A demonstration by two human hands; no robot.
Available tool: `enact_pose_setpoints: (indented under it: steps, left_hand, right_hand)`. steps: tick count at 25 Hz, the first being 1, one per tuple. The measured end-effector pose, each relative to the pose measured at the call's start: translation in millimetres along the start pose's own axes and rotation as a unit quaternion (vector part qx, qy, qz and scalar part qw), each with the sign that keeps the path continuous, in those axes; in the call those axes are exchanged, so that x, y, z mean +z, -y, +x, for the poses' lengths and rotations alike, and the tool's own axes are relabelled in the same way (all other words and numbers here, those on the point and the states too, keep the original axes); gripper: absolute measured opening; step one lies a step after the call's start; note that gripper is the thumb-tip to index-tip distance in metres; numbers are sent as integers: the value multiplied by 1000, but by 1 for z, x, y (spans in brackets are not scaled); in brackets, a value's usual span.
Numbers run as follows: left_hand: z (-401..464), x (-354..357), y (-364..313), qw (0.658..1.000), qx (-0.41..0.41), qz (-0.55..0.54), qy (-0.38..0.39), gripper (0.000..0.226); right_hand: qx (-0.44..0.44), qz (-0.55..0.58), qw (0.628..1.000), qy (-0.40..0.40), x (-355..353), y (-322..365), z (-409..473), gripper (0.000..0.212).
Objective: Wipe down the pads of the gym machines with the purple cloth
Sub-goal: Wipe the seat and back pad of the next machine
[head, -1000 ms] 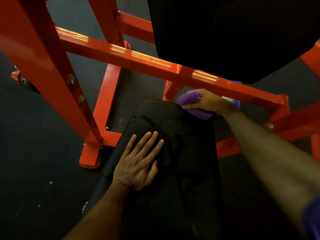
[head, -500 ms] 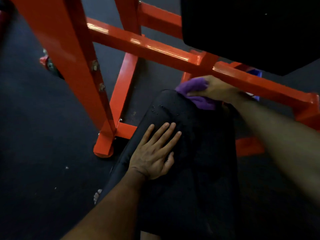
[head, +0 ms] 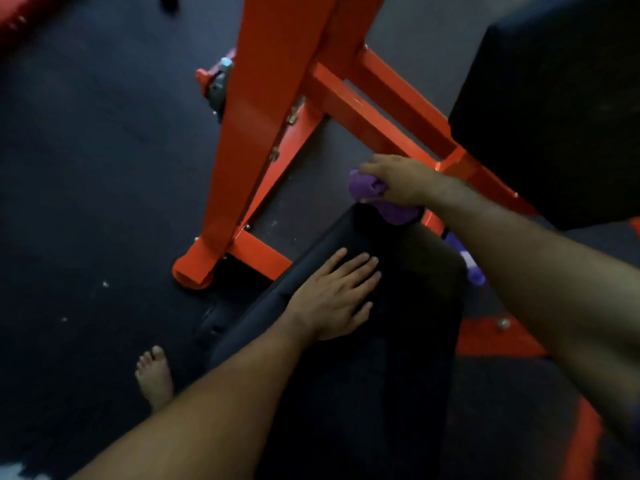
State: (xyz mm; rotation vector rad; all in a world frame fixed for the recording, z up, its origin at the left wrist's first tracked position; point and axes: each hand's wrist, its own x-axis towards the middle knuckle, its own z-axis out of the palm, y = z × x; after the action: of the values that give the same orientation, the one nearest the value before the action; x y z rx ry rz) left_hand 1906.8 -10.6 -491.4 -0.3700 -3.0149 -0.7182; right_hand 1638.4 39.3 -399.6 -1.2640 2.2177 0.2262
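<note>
our right hand is curled around the bunched purple cloth, holding it at the far end of the black seat pad, up at about twelve o'clock from the pad's middle. whether the cloth is pressed onto the vinyl or hangs just off its top edge we cannot tell, as the frame is blurred. our left hand lies flat on the pad with fingers straight and spread, holding nothing, at roughly nine o'clock from the pad's centre. the orange frame stands at eleven o'clock, its crossbar running just behind our right knuckles, and a second black pad sits at two o'clock. a purple and white bottle shows by our right forearm at three o'clock; our bare foot rests on the dark floor at eight o'clock.

the main risk, we judge, is knuckles knocking the crossbar on a forward stroke. the wadded cloth may also miss the pad's edges, and our braced palm covers a patch that could go unwiped
</note>
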Motion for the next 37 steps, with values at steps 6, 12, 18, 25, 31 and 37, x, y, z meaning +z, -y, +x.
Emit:
enact_pose_setpoints:
  steps: [6,12,18,25,31,37]
  left_hand:
    - [-111,12,-20,996,-71,11,-48,64]
    - [-107,25,-17,993,-64,-34,-89,63]
    - [-107,24,-14,991,-63,-57,-103,61]
    - [-107,27,-14,989,-67,-62,-114,62]
    - [-107,24,-16,990,-63,-73,-104,60]
    - [-115,6,-17,987,-25,-138,-77,47]
  right_hand:
    - [35,-16,994,106,0,36,30,39]
    - [-8,-81,972,221,31,128,61,39]
    - [-103,-49,957,267,45,174,46,22]
    - [8,-62,975,213,33,143,49,33]
    - [-84,80,969,217,21,187,32,17]
    - [-45,49,992,110,-18,146,5,22]
